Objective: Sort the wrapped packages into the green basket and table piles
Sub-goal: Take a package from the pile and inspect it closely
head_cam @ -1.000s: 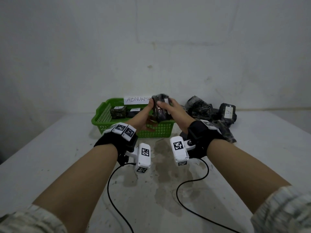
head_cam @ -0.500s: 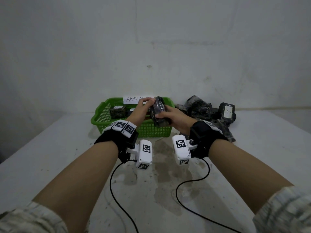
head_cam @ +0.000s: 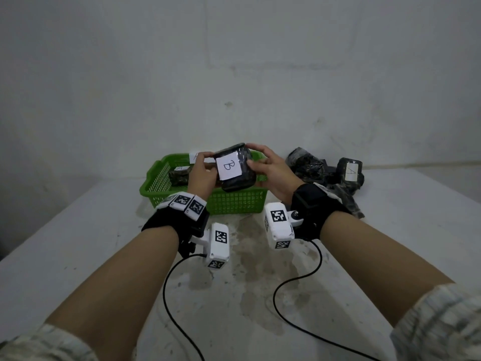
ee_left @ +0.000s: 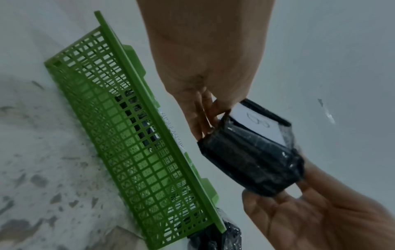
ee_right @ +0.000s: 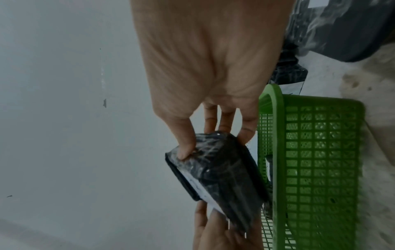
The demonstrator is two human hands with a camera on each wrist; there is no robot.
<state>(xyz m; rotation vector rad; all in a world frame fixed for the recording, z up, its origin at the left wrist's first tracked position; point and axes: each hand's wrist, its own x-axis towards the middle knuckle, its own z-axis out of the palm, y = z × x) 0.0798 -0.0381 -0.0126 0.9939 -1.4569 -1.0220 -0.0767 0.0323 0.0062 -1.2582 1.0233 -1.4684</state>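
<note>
While pinched between left hand (head_cam: 201, 173) and right hand (head_cam: 270, 170): black film-wrapped package (head_cam: 235, 166), white "B" label.

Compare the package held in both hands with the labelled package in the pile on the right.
The held package carries a label reading B; the pile package carries A. The held package is gripped in the air by the left hand and right hand; the pile package rests among other packages. Both are dark, plastic-wrapped, with white paper labels.
</note>
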